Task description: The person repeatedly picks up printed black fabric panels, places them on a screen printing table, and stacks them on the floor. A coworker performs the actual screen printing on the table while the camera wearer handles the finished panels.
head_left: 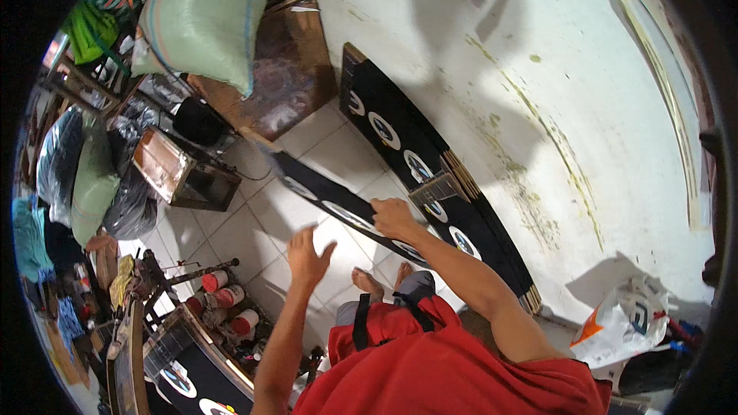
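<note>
A long black board (329,194) with white oval prints stands on edge in the middle, slanting from far left to near right. My right hand (394,219) is closed over its upper edge; the fingertips are partly hidden. To the left of the board, my left hand (309,255) is raised, thumb and fingers apart, holding nothing. Similar black boards (392,98), with round prints and wooden edges, lean in stacks along the white wall, just right of my right hand.
A stuffed green sack (207,15) rests over a brown wooden board (288,69) at the far left. Nearer are a box-like case (184,169), red-and-white cans (229,296) and another printed board (173,365). A white plastic bag (623,327) sits at right.
</note>
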The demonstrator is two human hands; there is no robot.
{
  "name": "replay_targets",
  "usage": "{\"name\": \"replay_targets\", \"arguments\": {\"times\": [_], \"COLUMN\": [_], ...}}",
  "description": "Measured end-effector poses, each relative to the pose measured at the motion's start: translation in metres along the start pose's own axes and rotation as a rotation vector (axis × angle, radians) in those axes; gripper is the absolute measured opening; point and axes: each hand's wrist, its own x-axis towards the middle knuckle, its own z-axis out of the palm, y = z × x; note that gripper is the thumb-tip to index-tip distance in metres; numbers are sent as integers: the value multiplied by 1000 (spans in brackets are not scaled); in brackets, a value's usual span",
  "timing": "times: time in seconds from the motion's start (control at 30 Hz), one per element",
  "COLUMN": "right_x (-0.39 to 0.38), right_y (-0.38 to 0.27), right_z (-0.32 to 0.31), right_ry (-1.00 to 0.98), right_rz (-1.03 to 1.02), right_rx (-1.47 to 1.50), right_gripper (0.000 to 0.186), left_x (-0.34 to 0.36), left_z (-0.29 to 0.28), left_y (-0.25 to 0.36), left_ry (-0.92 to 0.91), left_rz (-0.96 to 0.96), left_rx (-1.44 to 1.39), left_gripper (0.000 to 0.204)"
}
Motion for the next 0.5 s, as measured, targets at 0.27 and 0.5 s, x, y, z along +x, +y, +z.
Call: {"name": "replay_targets", "arguments": {"times": [0.27,0.5], "right_x": [31,106], "right_y": [84,157], "right_z": [2,0], "right_ry": [11,-42], "right_rz": [261,401], "right_rx": [-78,-37], "right_gripper": [25,44], "left_x": [-223,-314], "left_z": [65,102], "left_y": [-110,-93], "left_ry": [-477,-346], "left_rz": [-762,-1259], "left_rx": [-92,-121], "left_gripper": [59,50]}}
